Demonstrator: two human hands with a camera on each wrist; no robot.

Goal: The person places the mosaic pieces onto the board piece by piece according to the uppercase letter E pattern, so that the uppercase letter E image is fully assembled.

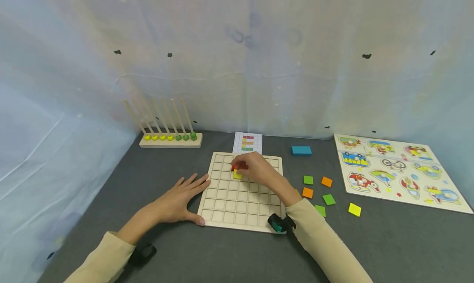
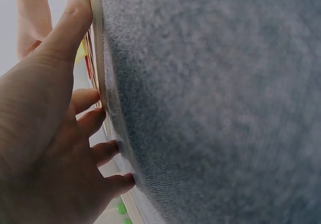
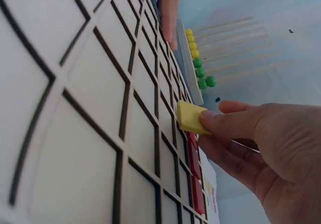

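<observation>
Between thumb and fingers, my right hand (image 1: 255, 168) pinches a yellow square tile (image 3: 190, 117) close over the wooden grid board (image 1: 229, 207). Red tiles (image 3: 196, 184) sit in a row of the board's cells just beyond it, partly hidden by the hand in the head view. My left hand (image 1: 181, 200) lies with fingers spread at the board's left edge, its thumb at the near left corner. In the left wrist view, the left fingers (image 2: 103, 153) reach along the edge of the board.
Behind the board lies a printed pattern card (image 1: 238, 141). A peg stand (image 1: 170, 143) with yellow and green beads is at back left. To the right are a blue block (image 1: 301, 151), several loose tiles, including a yellow one (image 1: 354, 209), and a vehicle puzzle board (image 1: 398, 172).
</observation>
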